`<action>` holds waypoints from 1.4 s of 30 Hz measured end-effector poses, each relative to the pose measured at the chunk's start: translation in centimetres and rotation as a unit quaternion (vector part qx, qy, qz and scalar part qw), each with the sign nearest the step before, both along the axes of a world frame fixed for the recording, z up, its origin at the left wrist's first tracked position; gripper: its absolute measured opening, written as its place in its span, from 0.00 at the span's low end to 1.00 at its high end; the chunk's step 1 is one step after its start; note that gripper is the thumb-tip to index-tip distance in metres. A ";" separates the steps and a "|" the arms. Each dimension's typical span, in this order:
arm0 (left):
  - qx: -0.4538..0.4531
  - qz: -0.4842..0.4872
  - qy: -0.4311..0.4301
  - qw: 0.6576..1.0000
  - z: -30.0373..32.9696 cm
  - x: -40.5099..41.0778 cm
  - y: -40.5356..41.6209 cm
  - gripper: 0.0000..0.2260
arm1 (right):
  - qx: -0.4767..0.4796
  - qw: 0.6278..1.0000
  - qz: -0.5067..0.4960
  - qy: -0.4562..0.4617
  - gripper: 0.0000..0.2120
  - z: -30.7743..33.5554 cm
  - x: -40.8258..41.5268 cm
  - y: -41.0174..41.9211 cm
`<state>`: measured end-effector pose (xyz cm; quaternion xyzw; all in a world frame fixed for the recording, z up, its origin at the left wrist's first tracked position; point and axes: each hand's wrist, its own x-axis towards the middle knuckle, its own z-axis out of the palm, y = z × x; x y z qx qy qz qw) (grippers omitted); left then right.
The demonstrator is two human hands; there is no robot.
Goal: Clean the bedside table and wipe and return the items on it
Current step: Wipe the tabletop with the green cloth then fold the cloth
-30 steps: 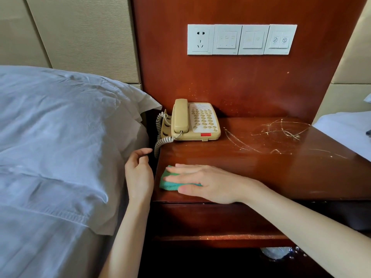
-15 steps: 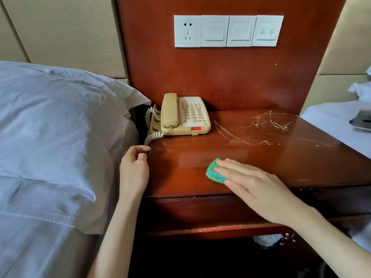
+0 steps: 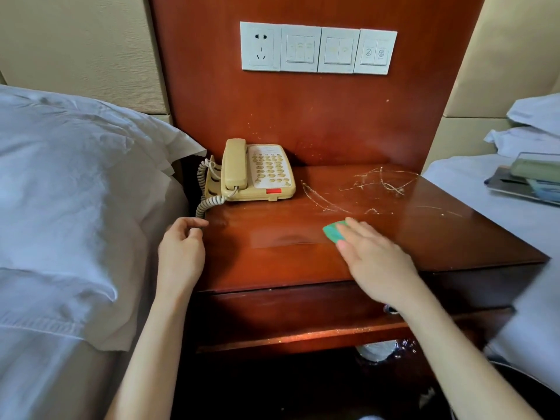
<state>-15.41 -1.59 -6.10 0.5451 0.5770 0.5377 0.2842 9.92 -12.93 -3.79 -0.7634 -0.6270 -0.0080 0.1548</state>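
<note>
The reddish wooden bedside table (image 3: 272, 262) has a glossy top with pale dusty streaks (image 3: 378, 186) at its back right. A beige corded telephone (image 3: 257, 172) sits at the back left. My right hand (image 3: 375, 259) lies flat on a green cloth (image 3: 333, 231) near the middle of the top, pressing it down; most of the cloth is hidden under my fingers. My left hand (image 3: 181, 253) rests at the table's left edge, fingers loosely curled, holding nothing.
A bed with a white pillow (image 3: 75, 192) is close on the left. Another white bed (image 3: 485, 189) on the right carries a tray with items (image 3: 530, 180). A socket and switch panel (image 3: 318, 50) is on the wooden back wall. A drawer front and a shelf lie below the top.
My right hand has slid the green cloth from the table's front left to its middle, toward the streaks. My left hand has stayed at the left edge.
</note>
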 end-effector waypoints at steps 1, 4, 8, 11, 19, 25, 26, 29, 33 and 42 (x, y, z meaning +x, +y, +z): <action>-0.003 -0.001 -0.004 1.000 0.0 0.0 0.0 0.11 | 0.013 1.000 0.028 -0.007 0.22 -0.2 -1.9 0.3; -0.006 -0.004 -0.022 1.000 0.1 0.1 -0.2 0.11 | 0.072 0.994 0.071 -0.049 0.22 -1.3 -8.0 0.9; -0.008 0.004 -0.028 1.000 0.1 0.2 -0.3 0.12 | 0.176 0.979 0.045 -0.095 0.19 -2.7 -14.0 1.2; -0.011 0.003 -0.038 0.999 0.2 0.0 -0.4 0.13 | 0.245 0.963 0.065 -0.096 0.16 -3.3 -14.9 1.4; 0.036 -0.006 0.048 0.998 0.9 -0.1 -1.1 0.12 | 0.384 0.907 0.108 -0.136 0.12 -4.2 -7.6 0.8; 0.092 0.004 0.298 0.950 2.3 1.2 -2.3 0.10 | 0.386 0.911 0.045 -0.137 0.13 -4.2 2.5 -1.5; 0.098 -0.007 0.317 0.943 2.6 1.9 -2.6 0.09 | 0.381 0.913 0.038 -0.139 0.14 -4.2 4.1 -1.9; 0.106 -0.056 0.355 0.927 3.0 4.4 -3.4 0.09 | 0.378 0.917 0.014 -0.131 0.14 -4.2 8.2 -2.8; 0.124 -0.131 0.341 0.923 2.8 7.8 -4.5 0.07 | 0.393 0.911 -0.044 -0.116 0.14 -4.7 13.0 -4.1; 0.150 -0.200 0.362 0.898 1.8 14.3 -6.0 0.07 | 0.206 0.971 -0.111 -0.041 0.17 -2.8 13.4 -4.6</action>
